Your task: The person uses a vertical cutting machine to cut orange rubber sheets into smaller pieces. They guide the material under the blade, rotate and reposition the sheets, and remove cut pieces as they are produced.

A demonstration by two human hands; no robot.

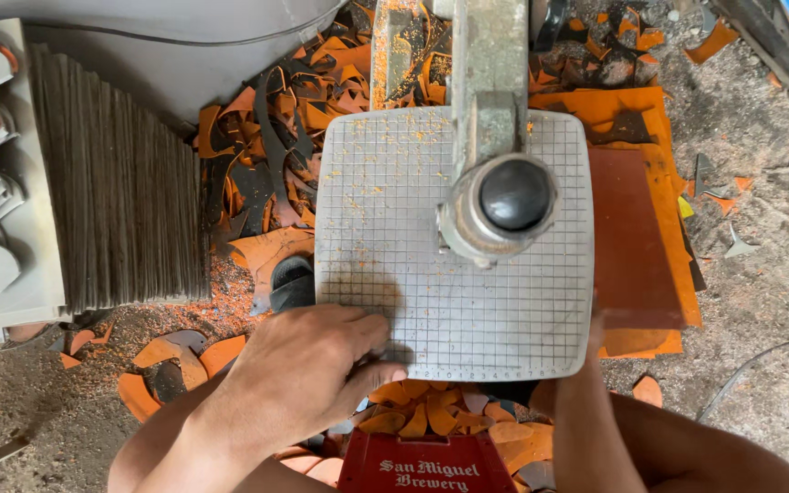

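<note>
The left hand (308, 365) is resting, fingers loosely curled, on the gridded cutter plate's (394, 219) near-left corner; the right hand (594, 333) is reaching under its right edge, grip hidden.

A dusty concrete floor (769, 228) carries everything here, strewn with orange and dark scraps (276, 155) that pile thickest at the upper middle and near the bottom edge. A grey gridded cutting plate (394, 237) sits over the scraps, a stack of thin grey sheets (120, 183) stands to its left, and 1 reddish-brown sheet (627, 237) lies on orange sheets just beside its right edge.
</note>
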